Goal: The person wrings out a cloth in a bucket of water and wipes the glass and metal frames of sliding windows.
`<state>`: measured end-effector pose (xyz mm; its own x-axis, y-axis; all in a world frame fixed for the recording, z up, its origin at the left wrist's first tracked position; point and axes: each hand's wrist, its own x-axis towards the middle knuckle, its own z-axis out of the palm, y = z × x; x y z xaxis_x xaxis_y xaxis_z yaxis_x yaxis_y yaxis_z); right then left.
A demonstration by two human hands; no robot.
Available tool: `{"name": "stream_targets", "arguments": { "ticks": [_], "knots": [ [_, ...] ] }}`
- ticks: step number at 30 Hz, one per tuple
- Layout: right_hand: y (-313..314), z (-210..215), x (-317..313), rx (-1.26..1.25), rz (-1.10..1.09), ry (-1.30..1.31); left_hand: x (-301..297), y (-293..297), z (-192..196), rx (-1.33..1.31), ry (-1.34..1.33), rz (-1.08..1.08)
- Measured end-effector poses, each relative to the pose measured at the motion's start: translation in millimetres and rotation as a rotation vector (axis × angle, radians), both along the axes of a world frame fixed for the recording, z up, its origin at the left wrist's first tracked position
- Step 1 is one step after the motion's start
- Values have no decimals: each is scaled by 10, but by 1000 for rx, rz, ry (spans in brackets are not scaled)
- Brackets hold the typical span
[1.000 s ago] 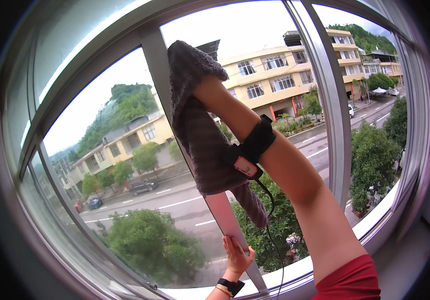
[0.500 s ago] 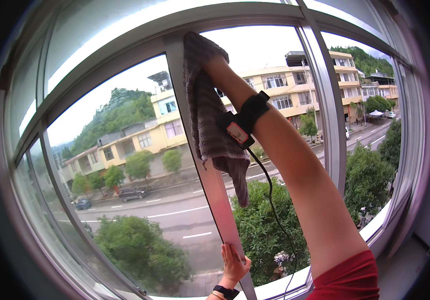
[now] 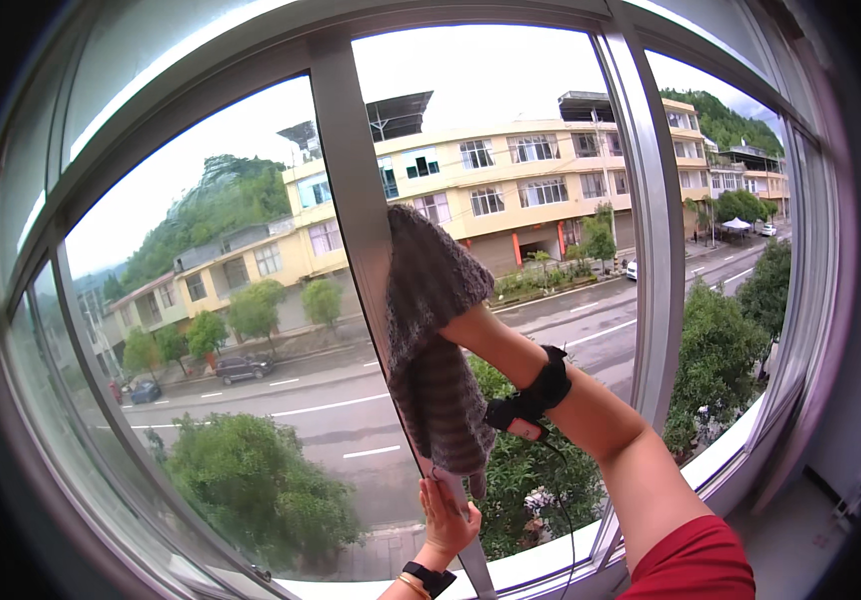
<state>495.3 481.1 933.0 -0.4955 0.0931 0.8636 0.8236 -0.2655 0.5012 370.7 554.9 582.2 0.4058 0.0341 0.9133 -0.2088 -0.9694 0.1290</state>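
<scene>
A grey-brown striped, fuzzy cloth (image 3: 433,275) lies against the upright metal bar (image 3: 343,130) of the window frame. My right hand (image 3: 466,328) is wrapped in the cloth about halfway up the bar; its fingers are hidden in the folds. The cloth's lower end hangs down close above my left hand (image 3: 445,525). That hand lies on the lower part of the same bar, fingers stretched upward and thumb apart. On my right wrist is a black strap with a small device (image 3: 519,418) and a thin cable.
Glass panes surround the bar, with another upright frame post (image 3: 659,250) to the right. A pale sill (image 3: 551,570) runs along the bottom. Outside are a road (image 3: 331,440), trees and a yellow building (image 3: 511,180). At the far right is the room's floor (image 3: 786,540).
My right hand has slid down the bar with the cloth, from near the top to about the middle. My left hand stays low on the bar. The view has shifted slightly.
</scene>
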Motion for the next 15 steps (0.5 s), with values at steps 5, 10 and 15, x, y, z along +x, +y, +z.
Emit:
{"name": "stream_targets", "arguments": {
  "ticks": [5,10,15],
  "knots": [
    [-170,-1590,-164,-312,64,427,-119,-59,372,76,372,-108],
    [-493,-2236,-573,-469,225,657,-28,94,31,117,247,-84],
    [-808,-2484,-637,-601,321,887,54,202,-103,212,64,86]
  ]
}}
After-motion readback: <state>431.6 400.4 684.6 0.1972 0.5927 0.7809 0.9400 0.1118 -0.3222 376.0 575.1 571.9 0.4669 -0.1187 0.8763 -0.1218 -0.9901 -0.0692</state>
